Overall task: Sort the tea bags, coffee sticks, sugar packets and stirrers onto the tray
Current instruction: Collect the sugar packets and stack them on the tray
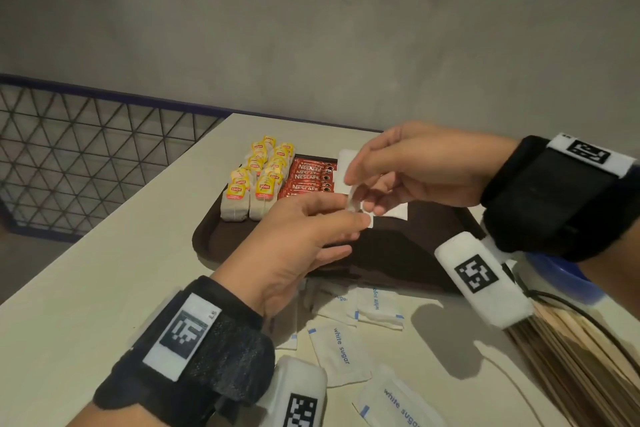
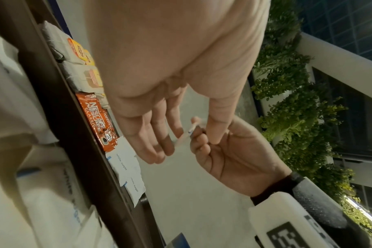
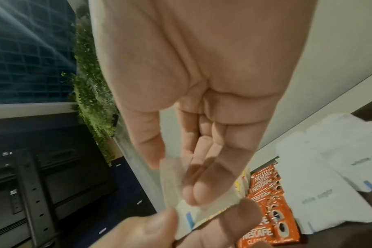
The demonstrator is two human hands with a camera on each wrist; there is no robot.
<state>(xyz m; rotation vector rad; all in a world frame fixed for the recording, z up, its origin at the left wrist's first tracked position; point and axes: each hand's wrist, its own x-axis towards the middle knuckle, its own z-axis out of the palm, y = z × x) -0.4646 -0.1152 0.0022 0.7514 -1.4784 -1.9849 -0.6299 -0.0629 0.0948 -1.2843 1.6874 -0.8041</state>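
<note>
Pale flat desk (image 1: 104,288) carries a dark brown plastic tray (image 1: 207,239), directly under the grip. Left hand (image 1: 294,246) and right hand (image 1: 408,173) meet above the tray, both pinching one small white paper sugar packet (image 1: 354,202) (edge-on, thumb against fingertips each side). Beyond the grip: yellow-tagged tea bags (image 1: 258,180), red coffee sticks (image 1: 310,177), on the tray. Nearer than the grip, loose white sugar packets (image 1: 341,350) on the desk.

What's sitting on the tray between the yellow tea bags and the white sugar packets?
The red coffee sticks. In the head view they lie in a stack on the tray, right of the tea bags and left of the sugar packets laid there.
</note>
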